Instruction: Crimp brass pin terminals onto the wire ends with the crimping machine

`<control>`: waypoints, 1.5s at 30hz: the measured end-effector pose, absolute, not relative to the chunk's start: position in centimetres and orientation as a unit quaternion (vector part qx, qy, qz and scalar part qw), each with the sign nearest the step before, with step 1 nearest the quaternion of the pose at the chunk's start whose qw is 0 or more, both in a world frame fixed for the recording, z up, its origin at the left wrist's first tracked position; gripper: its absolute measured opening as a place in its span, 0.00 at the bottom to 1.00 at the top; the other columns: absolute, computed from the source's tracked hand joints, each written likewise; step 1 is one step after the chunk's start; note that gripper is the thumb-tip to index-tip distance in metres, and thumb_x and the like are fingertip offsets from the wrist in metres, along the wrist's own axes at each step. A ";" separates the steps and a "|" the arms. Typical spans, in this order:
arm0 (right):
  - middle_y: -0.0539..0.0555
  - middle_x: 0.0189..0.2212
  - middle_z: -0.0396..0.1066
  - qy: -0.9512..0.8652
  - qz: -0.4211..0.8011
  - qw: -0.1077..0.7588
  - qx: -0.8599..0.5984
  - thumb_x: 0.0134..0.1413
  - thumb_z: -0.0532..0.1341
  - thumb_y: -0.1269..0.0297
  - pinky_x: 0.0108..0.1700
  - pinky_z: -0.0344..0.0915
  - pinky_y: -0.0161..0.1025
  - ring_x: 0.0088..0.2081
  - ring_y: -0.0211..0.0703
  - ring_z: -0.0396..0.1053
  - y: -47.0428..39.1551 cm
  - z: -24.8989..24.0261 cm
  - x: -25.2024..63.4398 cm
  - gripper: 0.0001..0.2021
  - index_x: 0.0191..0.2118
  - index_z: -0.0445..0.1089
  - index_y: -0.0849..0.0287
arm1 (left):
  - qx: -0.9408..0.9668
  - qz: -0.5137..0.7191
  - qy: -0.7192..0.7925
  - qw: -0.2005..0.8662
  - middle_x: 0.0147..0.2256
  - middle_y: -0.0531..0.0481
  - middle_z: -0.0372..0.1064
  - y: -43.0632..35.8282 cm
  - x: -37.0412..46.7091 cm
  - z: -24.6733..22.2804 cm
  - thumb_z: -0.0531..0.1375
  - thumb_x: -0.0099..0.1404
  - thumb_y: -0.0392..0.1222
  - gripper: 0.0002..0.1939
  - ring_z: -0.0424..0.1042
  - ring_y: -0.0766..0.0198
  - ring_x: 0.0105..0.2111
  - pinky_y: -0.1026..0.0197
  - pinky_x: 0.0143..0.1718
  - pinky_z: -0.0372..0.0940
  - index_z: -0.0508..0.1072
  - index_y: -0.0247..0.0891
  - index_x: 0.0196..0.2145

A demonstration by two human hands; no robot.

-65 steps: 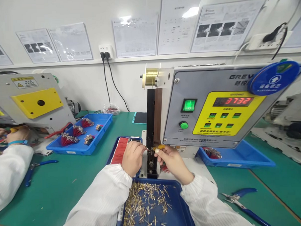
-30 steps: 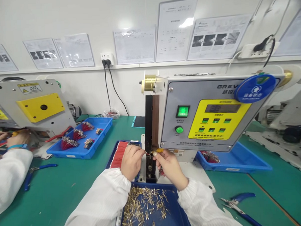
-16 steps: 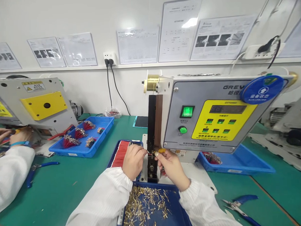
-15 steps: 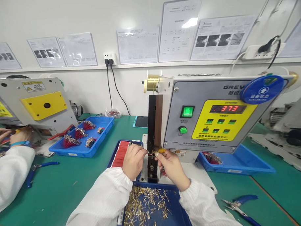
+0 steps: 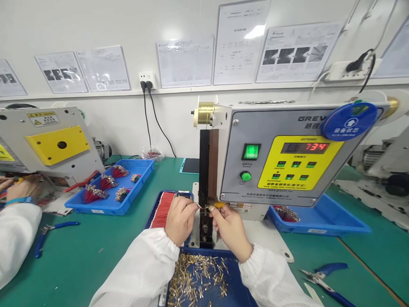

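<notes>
My left hand is pinched on a thin red wire at the machine's black crimping head. My right hand meets it from the other side, thumb and index finger pinched close to the wire's end. Whatever small part lies between those fingertips is too small to make out. A yellow finger cot appears to cover the right index finger. Below both hands is a dark blue tray with many loose gold-coloured metal pins. Beside my left hand lies a bundle of red wires in another tray.
The grey crimping machine rises behind my right hand. Blue trays with wire bundles stand left and right. Cutting pliers lie at the right, others at the left. A co-worker's hands work at another machine.
Both hands keep almost the same place at the crimping head. The red digits on the display have changed. The whole view has shifted slightly.
</notes>
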State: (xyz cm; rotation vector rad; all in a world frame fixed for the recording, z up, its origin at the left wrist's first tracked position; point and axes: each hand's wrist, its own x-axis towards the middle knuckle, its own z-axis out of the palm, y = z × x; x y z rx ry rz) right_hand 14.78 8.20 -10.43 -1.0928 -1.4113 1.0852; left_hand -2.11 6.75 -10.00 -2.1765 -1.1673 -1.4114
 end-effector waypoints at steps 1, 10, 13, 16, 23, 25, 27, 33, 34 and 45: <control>0.48 0.17 0.64 -0.589 0.439 0.505 -0.453 0.52 0.60 0.40 0.18 0.56 0.33 0.17 0.38 0.60 8.2 -10.6 14.7 0.22 0.26 0.63 0.57 | -0.757 -0.489 -0.407 0.148 0.35 0.48 0.66 6.8 -2.1 -10.0 0.53 0.67 0.29 0.08 0.62 0.60 0.39 0.58 0.41 0.61 0.69 0.38 0.39; 0.49 0.17 0.65 -0.608 0.396 0.510 -0.462 0.53 0.59 0.43 0.20 0.60 0.34 0.18 0.40 0.63 8.0 -10.6 14.6 0.21 0.25 0.61 0.56 | -0.760 -0.481 -0.409 0.152 0.35 0.48 0.66 6.9 -2.2 -10.2 0.53 0.66 0.29 0.08 0.61 0.60 0.38 0.58 0.41 0.61 0.69 0.38 0.38; 0.49 0.17 0.65 -0.602 0.402 0.513 -0.461 0.53 0.59 0.44 0.20 0.60 0.34 0.18 0.40 0.63 7.9 -10.4 14.5 0.20 0.25 0.60 0.56 | -0.762 -0.475 -0.414 0.147 0.35 0.47 0.66 6.9 -2.2 -10.2 0.52 0.67 0.30 0.08 0.61 0.60 0.38 0.57 0.41 0.61 0.69 0.38 0.38; 0.49 0.17 0.65 -0.599 0.405 0.514 -0.462 0.53 0.59 0.46 0.20 0.61 0.34 0.18 0.40 0.63 7.8 -10.3 14.3 0.19 0.25 0.59 0.56 | -0.762 -0.471 -0.420 0.142 0.36 0.47 0.66 6.8 -2.2 -10.2 0.52 0.67 0.30 0.08 0.61 0.60 0.39 0.57 0.41 0.61 0.70 0.38 0.38; 0.48 0.17 0.65 -0.606 0.394 0.511 -0.466 0.53 0.59 0.48 0.20 0.61 0.35 0.18 0.41 0.64 7.8 -10.4 14.4 0.17 0.26 0.60 0.56 | -0.763 -0.469 -0.421 0.143 0.35 0.47 0.66 6.8 -2.1 -10.1 0.52 0.67 0.31 0.08 0.61 0.61 0.39 0.58 0.41 0.61 0.70 0.38 0.37; 0.48 0.17 0.65 -0.606 0.396 0.511 -0.463 0.54 0.58 0.48 0.20 0.61 0.35 0.18 0.41 0.64 7.9 -10.5 14.4 0.17 0.26 0.60 0.56 | -0.763 -0.468 -0.422 0.145 0.35 0.47 0.67 6.8 -2.2 -10.1 0.52 0.67 0.31 0.08 0.62 0.61 0.38 0.58 0.41 0.61 0.70 0.38 0.37; 0.48 0.17 0.65 -0.606 0.400 0.511 -0.461 0.54 0.58 0.48 0.20 0.61 0.35 0.18 0.41 0.64 7.9 -10.6 14.4 0.17 0.26 0.60 0.56 | -0.763 -0.468 -0.422 0.147 0.35 0.47 0.67 6.8 -2.2 -10.1 0.52 0.67 0.31 0.08 0.62 0.61 0.38 0.58 0.41 0.61 0.70 0.38 0.37; 0.49 0.17 0.65 -0.610 0.393 0.498 -0.475 0.54 0.57 0.50 0.21 0.60 0.36 0.18 0.41 0.64 7.8 -9.6 14.3 0.15 0.26 0.60 0.55 | -0.764 -0.467 -0.421 0.147 0.35 0.47 0.67 6.8 -2.2 -10.0 0.52 0.67 0.31 0.08 0.62 0.61 0.38 0.58 0.41 0.62 0.70 0.38 0.37; 0.49 0.17 0.65 -0.620 0.382 0.489 -0.480 0.54 0.56 0.50 0.22 0.59 0.36 0.18 0.42 0.64 7.9 -9.2 14.6 0.15 0.26 0.60 0.55 | -0.764 -0.468 -0.419 0.144 0.35 0.47 0.67 6.8 -2.3 -10.1 0.52 0.67 0.32 0.07 0.62 0.61 0.38 0.58 0.41 0.62 0.69 0.38 0.38; 0.51 0.21 0.69 -0.713 0.289 0.337 -0.543 0.55 0.51 0.56 0.29 0.62 0.40 0.24 0.48 0.69 9.1 -9.4 23.9 0.11 0.33 0.65 0.56 | -0.746 -0.476 -0.457 0.085 0.34 0.49 0.66 7.9 -2.7 -11.8 0.52 0.68 0.34 0.05 0.64 0.61 0.38 0.57 0.41 0.62 0.68 0.38 0.36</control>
